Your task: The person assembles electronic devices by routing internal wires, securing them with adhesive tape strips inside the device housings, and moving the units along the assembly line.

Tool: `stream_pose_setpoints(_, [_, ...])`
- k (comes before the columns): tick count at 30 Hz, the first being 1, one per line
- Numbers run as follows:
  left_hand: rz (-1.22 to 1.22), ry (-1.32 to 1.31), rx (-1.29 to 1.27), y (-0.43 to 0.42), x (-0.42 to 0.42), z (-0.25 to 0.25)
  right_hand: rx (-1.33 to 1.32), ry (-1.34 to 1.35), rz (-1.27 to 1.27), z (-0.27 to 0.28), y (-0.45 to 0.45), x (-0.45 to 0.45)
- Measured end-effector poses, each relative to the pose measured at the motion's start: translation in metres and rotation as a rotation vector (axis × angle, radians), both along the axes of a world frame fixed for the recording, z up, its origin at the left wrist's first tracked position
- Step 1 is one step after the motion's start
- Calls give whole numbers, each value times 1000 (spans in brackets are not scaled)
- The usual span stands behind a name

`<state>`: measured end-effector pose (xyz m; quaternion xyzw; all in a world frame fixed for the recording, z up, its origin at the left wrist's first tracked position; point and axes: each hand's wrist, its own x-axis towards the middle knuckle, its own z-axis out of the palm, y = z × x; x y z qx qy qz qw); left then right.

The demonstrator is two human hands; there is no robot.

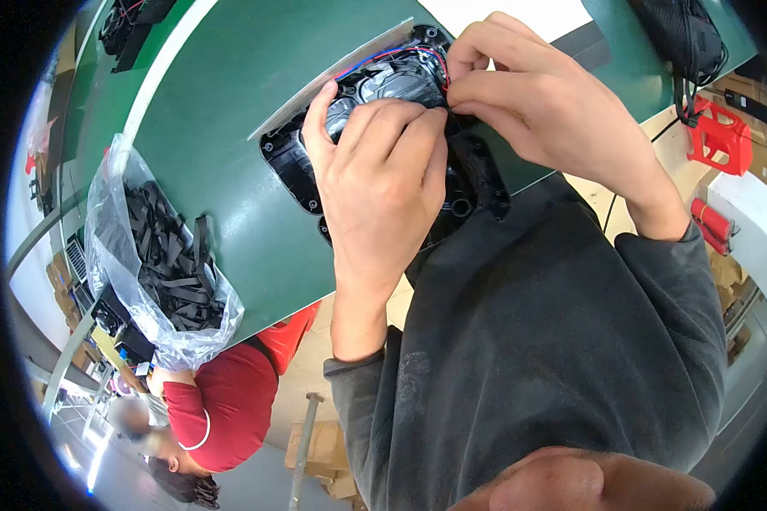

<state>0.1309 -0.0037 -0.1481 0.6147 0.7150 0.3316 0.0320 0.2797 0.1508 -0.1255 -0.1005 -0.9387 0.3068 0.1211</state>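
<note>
A black plastic housing (288, 162) with screw posts lies in front of me on the green table. Inside it are dark, shiny rounded parts (398, 83), and red and blue wires (382, 56) run along its far edge. My left hand (382, 170) grips the housing, its thumb side and fingers bent over the inner parts. At the right end of the housing, my right hand (528, 89) has its fingers pinched together by the wires. What sits between those fingertips is mostly hidden, though the red wire runs right up to them.
Left of the housing, a clear plastic bag (111, 226) holds many black strips (175, 264). A black pouch (686, 43) lies at the far right, above a red stool (720, 136). A person in a red shirt (234, 400) sits at lower left.
</note>
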Motion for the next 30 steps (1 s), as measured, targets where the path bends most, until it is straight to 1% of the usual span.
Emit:
stream_pose_setpoints(5, [-27,1,-88,2,-3,6,20,-145,10,23,-1,-9])
stream_pose_setpoints(7, [-45,23,-97,5,-7,7,-9,-130,29,24,2,-8])
stream_pose_setpoints(9, [-60,55,-88,1,-7,6,-124,-61,103,12,15,-4])
stream_pose_setpoints(12, [-69,143,-87,-9,-12,9,-303,36,18,15,16,4])
stream_pose_setpoints(15, [10,110,82,-36,-27,12,90,62,-53,0,16,16])
stream_pose_setpoints(16, [15,126,147,-50,-40,11,90,105,-38,-8,12,19])
stream_pose_setpoints(19, [310,197,206,-103,-79,1,337,122,98,-5,6,20])
stream_pose_setpoints(20, [422,280,141,-120,-94,-2,324,90,105,-14,9,21])
stream_pose_setpoints(21, [537,356,75,-137,-108,-6,384,107,95,-16,9,21])
stream_pose_setpoints(22, [617,455,4,-151,-120,-10,370,132,111,-20,10,20])
stream_pose_setpoints(23, [675,452,-84,-164,-127,-12,366,143,112,-20,9,20])
stream_pose_setpoints(25, [673,444,-216,-184,-137,-10,292,108,119,-21,10,15])
stream_pose_setpoints(26, [680,392,-197,-187,-140,-11,261,85,115,-21,12,13])
stream_pose_setpoints(29, [768,542,-239,-189,-144,-14,283,130,110,-18,17,11])
stream_pose_setpoints(30, [787,557,-175,-185,-150,-20,290,176,108,-15,18,7])
